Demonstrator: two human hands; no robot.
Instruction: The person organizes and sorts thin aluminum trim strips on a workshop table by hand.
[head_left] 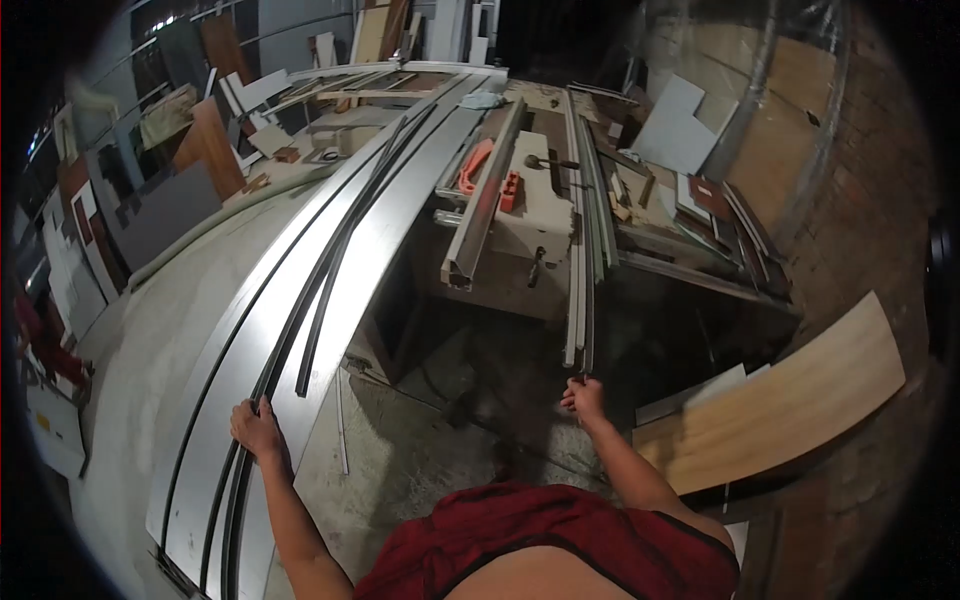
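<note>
Left of the silver table (240, 345), grey panels (165, 190) lean among other offcuts, and a pale hose (225, 212) curves across the floor. On the silver table lie long dark strips (271, 370), running lengthwise toward its far end. The left hand (256, 425) is over these strips near the table's close end, its fingers bent around them in a grasp, the thumb lying along the top. Just to the right of that bundle, also on the table, a shorter dark strip (312, 355) lies at a slight angle. The strips look only partly brought together: most run close at the hand but spread farther along, and none appears fastened down.

At the silver table's far end sits a pale blue cloth (482, 100). To the table's right, a metal beam (485, 205) crosses a machine top (535, 225), with a red block (510, 190) beside it. Farther right of the table, long pale rails (573, 325) extend toward the person, apart from the dark strips. The right hand (583, 395) is at their near ends, fingers curled in; whether they pinch a rail cannot be told. Rightmost from the table, a curved wooden board (780, 400) lies low.
</note>
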